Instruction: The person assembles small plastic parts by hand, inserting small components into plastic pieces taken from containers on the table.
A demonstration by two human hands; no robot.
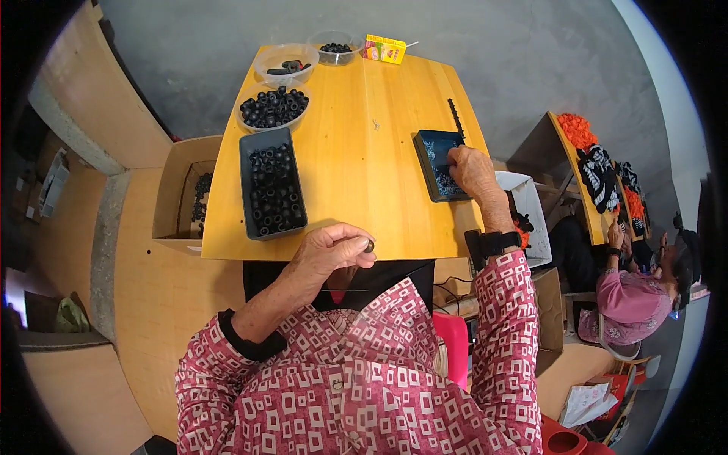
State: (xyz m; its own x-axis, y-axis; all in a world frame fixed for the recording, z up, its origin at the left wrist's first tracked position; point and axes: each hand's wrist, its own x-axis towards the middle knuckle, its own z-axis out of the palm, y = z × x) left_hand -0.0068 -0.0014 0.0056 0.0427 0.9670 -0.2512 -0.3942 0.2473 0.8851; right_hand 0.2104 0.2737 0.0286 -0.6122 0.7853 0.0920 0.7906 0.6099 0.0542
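Observation:
My left hand (334, 254) is at the near edge of the table, thumb and fingers pinched on a small black cap-like piece (369, 246). My right hand (473, 173) reaches into a shallow dark tray (427, 176) on the right side, which has small shiny bits in it. Its fingertips are bent together down among the bits, and what they pinch is too small to make out. Left of my left hand stands a deep dark rectangular bin (248, 186) full of black hollow pieces (271, 189) like those in the bowls.
Clear plastic bowls with black parts line the far left: a full bowl (306, 114), one with longer parts (262, 64), a third (312, 38). A yellow drink carton (384, 49) and a black notched strip (455, 117) lie on the wooden table (356, 174). A co-worker (633, 303) sits right.

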